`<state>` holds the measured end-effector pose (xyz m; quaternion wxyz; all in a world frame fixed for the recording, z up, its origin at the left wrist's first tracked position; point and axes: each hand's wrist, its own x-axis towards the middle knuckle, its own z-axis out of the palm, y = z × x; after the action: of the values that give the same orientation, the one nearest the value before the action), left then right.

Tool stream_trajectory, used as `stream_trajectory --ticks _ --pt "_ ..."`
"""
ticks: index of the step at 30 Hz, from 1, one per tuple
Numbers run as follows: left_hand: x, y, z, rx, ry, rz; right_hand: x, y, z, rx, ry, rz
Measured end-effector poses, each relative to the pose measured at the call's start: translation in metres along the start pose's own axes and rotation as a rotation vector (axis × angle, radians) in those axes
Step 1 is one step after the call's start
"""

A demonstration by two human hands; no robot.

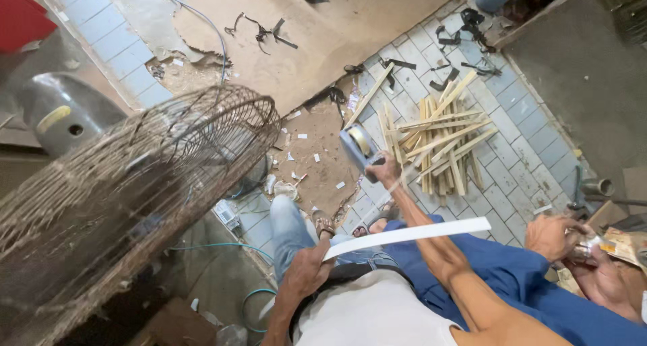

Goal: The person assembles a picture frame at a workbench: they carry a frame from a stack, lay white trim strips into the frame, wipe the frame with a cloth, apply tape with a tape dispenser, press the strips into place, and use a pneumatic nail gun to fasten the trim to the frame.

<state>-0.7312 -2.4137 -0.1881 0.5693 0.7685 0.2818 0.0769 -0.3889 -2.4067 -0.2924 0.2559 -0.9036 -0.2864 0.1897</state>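
My left hand [306,272] grips one end of a thin, springy white strip [411,235], my right hand [384,171] clasps a light tape dispenser [358,147].

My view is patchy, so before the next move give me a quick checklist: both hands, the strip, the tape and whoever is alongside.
1. Left hand gripping the white strip at its near end: ok.
2. Right hand closed on the tape dispenser: ok.
3. Tape end pulled free: cannot tell.
4. Co-worker's hands apart from the strip: ok, though close to its far end.
5. Wire fan guard apart from both hands: ok.
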Motion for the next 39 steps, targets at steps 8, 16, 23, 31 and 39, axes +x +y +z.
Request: stream_trajectory --ticks 8,16,23,31,39 --pt "0.177 -0.012 -0.04 -0.134 0.389 0.124 0.185 -0.083 0.007 0.261 0.089 -0.028" --pt "0.339 0.043 -0.173 -0.417 0.535 -0.138 0.324 -0.222 -0.039 0.578 -0.055 -0.049" --pt "0.455 -0.023 -0.266 -0.725 0.926 -0.477 0.471 -0.302 -0.037 0.595 -0.269 0.033" --pt "0.554 -0.084 -0.464 -0.45 1.344 -0.689 0.679 -0.502 0.023 0.798 -0.559 -0.327" --pt "0.598 -0.148 -0.628 -0.698 1.375 -0.521 0.831 -0.752 0.123 1.043 -0.395 -0.355"
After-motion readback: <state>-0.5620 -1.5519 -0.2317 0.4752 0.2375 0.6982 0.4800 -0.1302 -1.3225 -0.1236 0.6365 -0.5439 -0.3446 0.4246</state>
